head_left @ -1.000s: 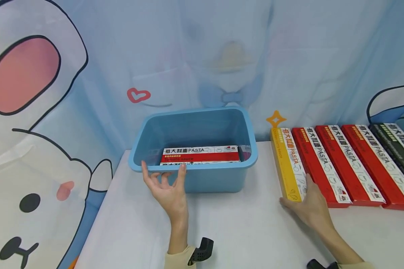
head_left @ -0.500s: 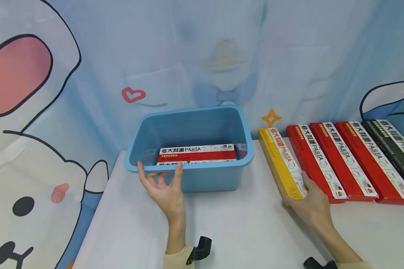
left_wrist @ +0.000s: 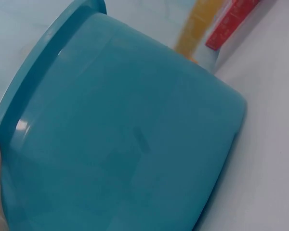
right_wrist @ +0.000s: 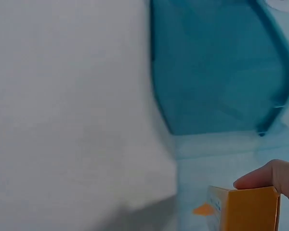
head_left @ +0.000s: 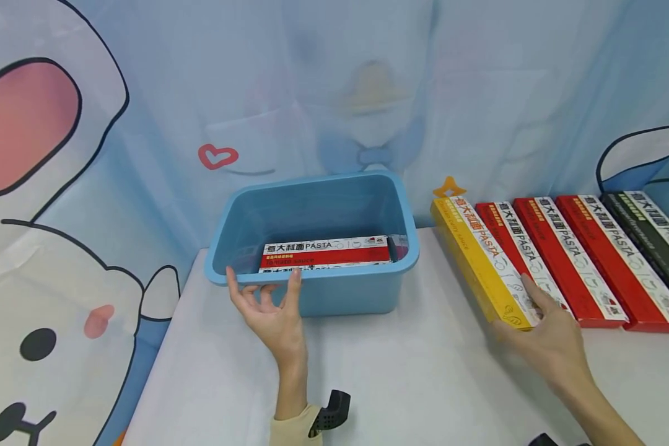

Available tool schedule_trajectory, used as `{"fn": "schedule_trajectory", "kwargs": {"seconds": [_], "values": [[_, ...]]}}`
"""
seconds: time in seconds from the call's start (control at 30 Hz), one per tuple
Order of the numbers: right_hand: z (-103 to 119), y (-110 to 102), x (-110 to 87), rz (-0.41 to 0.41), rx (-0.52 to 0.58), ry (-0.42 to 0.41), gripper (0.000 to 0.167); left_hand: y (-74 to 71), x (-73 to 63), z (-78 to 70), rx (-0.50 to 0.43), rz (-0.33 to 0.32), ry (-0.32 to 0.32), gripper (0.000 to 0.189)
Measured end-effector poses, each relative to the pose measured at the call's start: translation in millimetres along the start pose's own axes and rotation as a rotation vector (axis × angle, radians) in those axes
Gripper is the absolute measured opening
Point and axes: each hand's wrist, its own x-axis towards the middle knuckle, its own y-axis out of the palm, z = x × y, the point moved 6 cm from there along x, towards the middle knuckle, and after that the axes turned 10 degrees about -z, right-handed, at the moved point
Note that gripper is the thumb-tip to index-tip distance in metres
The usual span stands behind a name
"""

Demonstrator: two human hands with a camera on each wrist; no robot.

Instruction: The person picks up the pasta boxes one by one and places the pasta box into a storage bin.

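My right hand [head_left: 549, 344] grips the near end of a yellow pasta box [head_left: 471, 266], its thumb on the left side and its fingers on the right. The box tilts and overlaps the nearest red box in the head view. In the right wrist view the end of the yellow box [right_wrist: 250, 209] shows with a finger [right_wrist: 260, 175] on its edge. With its digits at the front rim, my left hand [head_left: 275, 322] holds a blue plastic bin [head_left: 345, 294]. Red pasta boxes [head_left: 323, 254] lie inside that bin, partly hidden by its front wall.
To the right, red pasta boxes [head_left: 568, 266] and a dark green pasta box [head_left: 655, 241] lie side by side on the white table [head_left: 401, 378]. A printed blue curtain [head_left: 290, 74] hangs behind them. The bin stands near the table's back edge.
My right hand has drawn the yellow box away from the row, then raised and shifted it right over the nearest red box. My left hand stays at the bin's rim; the head view has shifted slightly.
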Motion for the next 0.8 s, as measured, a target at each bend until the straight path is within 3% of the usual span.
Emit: {"fn": "schedule_trajectory", "kwargs": {"seconds": [0.23, 0.37, 0.63, 0.8], "values": [[35, -41, -12.1, -0.098, -0.012, -0.067, 0.108, -0.2, 0.9, -0.4, -0.003, 0.009, 0.004, 0.106], [56, -58, -15.9, -0.131, 0.008, -0.145, 0.106, -1.3, 1.6, -0.5, -0.006, 0.008, 0.008, 0.106], [108, -75, -4.8, -0.101, 0.073, -0.333, 0.108, -3.1, 1.1, 0.9, -0.006, -0.006, 0.005, 0.106], [149, -70, 2.3, -0.033, 0.113, -0.443, 0.107, -0.9, 1.4, 2.2, -0.007, 0.005, 0.003, 0.107]]}}
